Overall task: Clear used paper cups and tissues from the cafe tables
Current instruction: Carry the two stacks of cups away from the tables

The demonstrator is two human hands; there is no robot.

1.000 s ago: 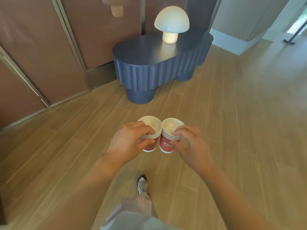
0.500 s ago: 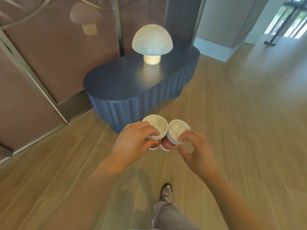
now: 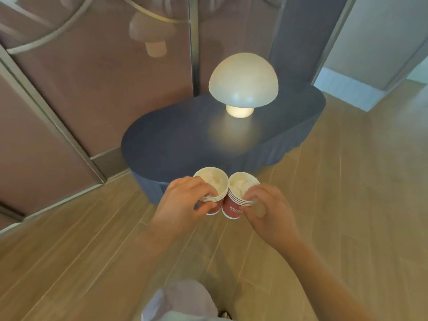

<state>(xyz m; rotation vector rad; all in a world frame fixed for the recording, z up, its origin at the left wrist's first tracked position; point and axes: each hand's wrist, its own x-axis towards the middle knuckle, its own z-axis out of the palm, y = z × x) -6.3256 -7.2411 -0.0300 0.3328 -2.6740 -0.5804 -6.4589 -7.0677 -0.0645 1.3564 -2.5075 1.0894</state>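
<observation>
**Fingers clamped on two cup stacks**

Your left hand (image 3: 183,202) wraps its fingers (image 3: 203,206) around the left stack of red paper cups (image 3: 212,189), and your right hand (image 3: 269,213) pinches the right stack of red paper cups (image 3: 234,205) at the rims. Both stacks touch side by side, held in the air at the near edge of the dark blue fluted table (image 3: 176,144). Crumpled tissue (image 3: 238,185) sits inside the top cups. A lit mushroom lamp (image 3: 243,82) stands on the table by the brown wall panels (image 3: 97,89).
</observation>
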